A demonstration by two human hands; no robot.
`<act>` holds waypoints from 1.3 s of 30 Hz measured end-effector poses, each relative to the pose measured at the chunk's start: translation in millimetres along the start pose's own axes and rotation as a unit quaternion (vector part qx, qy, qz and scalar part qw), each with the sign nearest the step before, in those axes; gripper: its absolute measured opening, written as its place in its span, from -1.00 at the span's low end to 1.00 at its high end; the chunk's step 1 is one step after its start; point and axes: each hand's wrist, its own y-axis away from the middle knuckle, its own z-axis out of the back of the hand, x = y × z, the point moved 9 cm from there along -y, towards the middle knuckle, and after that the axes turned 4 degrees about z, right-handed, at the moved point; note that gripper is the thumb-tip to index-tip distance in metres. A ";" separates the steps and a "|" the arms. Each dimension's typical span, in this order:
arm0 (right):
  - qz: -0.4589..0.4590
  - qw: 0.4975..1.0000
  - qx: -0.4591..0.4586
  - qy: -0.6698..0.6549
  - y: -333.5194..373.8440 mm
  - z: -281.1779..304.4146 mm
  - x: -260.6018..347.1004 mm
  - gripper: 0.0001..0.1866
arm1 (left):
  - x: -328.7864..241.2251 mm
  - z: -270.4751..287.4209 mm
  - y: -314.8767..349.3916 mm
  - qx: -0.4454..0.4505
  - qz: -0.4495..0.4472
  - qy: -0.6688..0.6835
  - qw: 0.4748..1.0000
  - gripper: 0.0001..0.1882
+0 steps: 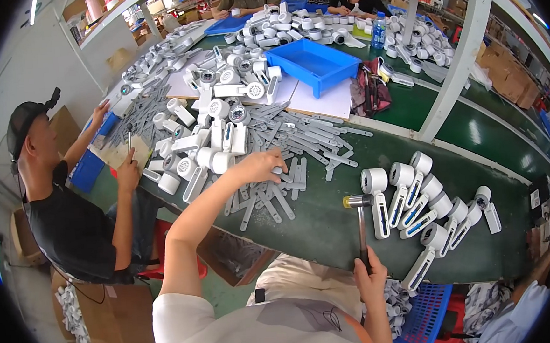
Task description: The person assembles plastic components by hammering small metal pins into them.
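Note:
My right hand (pixel 371 274) is wrapped round the handle of a small mallet (pixel 361 229) with a yellow and a dark face, its head upright above the green table. Over a heap of flat grey plastic strips (pixel 277 200) my left hand (pixel 262 167) bends its fingers onto one of the strips; the fingers partly hide it. Just left of that hand lie white handheld fans (pixel 224 161) in a big pile. To the right of the mallet, several more white fans (pixel 410 194) lie in a loose group with their long handle slots facing up.
A blue tray (pixel 312 64) stands beyond the strips, beside a dark red bag (pixel 371 88) and a blue bottle (pixel 378 30). At the left a co-worker (pixel 66 192) holds a hammer. Below the table edge are an open carton (pixel 236 254) and a blue basket (pixel 429 317).

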 end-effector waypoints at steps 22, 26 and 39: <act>-0.060 0.998 0.000 -0.018 -1.0 0.3 7.6 -0.60 | 1.2 -24.2 -37.0 0.053 0.265 -0.026 0.963 -0.50; -0.054 0.998 0.003 -0.017 -2.1 -0.2 8.8 -0.60 | 20.5 -31.4 -41.5 -0.063 0.213 0.104 0.970 -0.47; -0.067 0.997 0.000 -0.041 -1.1 -1.7 9.4 -0.59 | -7.4 -49.0 -61.9 0.032 0.255 -0.031 0.966 -0.34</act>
